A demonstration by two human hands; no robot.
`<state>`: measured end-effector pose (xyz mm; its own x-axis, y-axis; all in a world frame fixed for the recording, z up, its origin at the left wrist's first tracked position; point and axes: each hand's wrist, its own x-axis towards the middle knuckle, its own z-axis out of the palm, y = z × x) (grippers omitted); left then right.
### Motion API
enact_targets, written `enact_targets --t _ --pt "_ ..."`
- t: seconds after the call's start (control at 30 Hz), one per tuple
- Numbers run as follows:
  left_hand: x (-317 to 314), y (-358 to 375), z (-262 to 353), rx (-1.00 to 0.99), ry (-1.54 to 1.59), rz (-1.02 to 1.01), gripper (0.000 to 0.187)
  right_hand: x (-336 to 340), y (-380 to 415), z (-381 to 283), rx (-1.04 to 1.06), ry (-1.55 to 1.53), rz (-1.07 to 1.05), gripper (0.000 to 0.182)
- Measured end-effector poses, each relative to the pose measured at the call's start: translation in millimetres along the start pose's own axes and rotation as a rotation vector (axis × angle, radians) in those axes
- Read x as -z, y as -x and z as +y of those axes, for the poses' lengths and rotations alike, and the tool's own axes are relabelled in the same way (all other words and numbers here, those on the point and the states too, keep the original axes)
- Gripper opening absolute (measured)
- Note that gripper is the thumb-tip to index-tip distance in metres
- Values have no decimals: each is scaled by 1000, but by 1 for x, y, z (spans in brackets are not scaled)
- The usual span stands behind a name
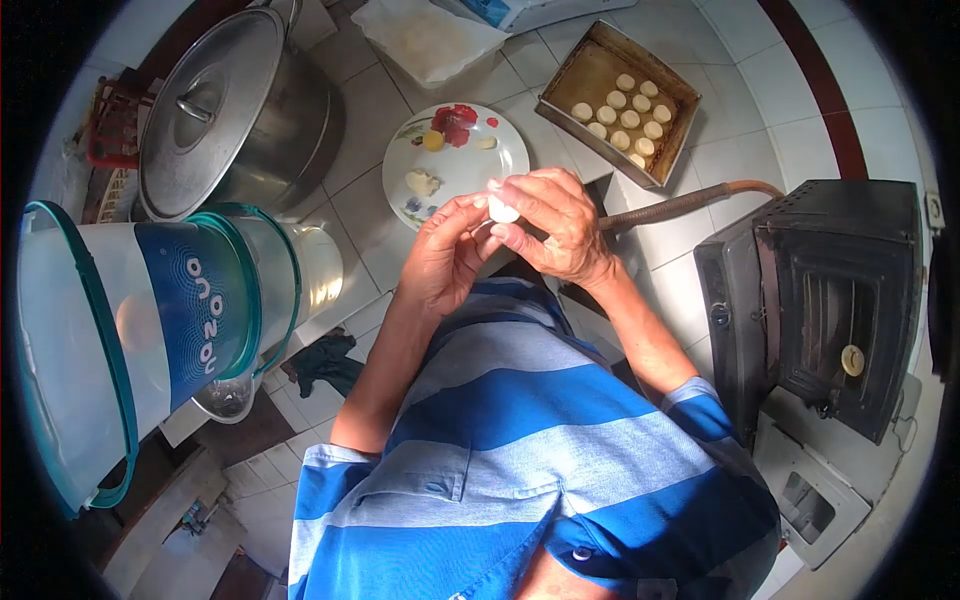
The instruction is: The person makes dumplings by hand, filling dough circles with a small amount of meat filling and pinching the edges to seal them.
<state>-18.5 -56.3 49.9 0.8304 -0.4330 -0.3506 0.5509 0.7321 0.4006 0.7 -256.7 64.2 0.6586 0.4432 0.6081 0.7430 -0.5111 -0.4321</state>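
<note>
A small white lump of dough (pixel 502 210) is pinched at the fingertips of both hands, over the near edge of a floral plate. My left hand (pixel 446 250) supports it from the left with curled fingers. My right hand (pixel 553 222) closes round it from the right, partly hiding it. On the white plate (pixel 398 162) lie a soft pale piece of dough (pixel 422 182), a round yellow piece (pixel 433 141) and a small pale bit (pixel 486 143). Beyond my right hand, a metal baking pan (pixel 570 75) holds several small pale dough rounds (pixel 630 119).
A large lidded metal pot (pixel 290 120) and stacked plastic buckets (pixel 195 300) stand at the left. A container covered with a white sheet (pixel 430 40) is behind the plate. A black oven with its door open (pixel 840 300) is at the right, near a hose (pixel 670 208).
</note>
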Motion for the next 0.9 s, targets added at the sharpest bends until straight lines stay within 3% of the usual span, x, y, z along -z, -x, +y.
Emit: enact_targets --t 0.07,0.13,0.27,0.47,0.63,0.67,0.73,0.8,0.87,0.9 --pt "-2 0 1 -10 6 30 18 -3 4 -1 -145 -87 -23 59" --pt "-4 0 -1 -99 -235 138 22 -7 3 -1 -140 -105 -21 64" --pt "0 -2 -4 -182 -302 177 30 -8 2 -4 -175 -216 -31 72" --pt "-6 -1 9 -79 -277 178 41 -5 -2 -4 -165 -184 -79 74" --pt "-4 2 4 -193 -513 154 37 -11 3 -3 -216 -230 -94 74" --pt "-3 2 5 -194 -514 154 37 -13 4 -3 -269 -247 -103 74" --pt "-1 1 7 -109 -198 83 30 -12 -1 -7 -299 -261 -76 73" --pt "6 0 9 -88 -180 52 28 -12 -7 -10 -329 -274 -50 72" --pt "10 0 9 -69 -160 24 26 -13 -12 -12 -335 -287 22 56" --pt "11 -1 9 -81 -148 56 27 -10 -15 -15 -334 -288 21 56"
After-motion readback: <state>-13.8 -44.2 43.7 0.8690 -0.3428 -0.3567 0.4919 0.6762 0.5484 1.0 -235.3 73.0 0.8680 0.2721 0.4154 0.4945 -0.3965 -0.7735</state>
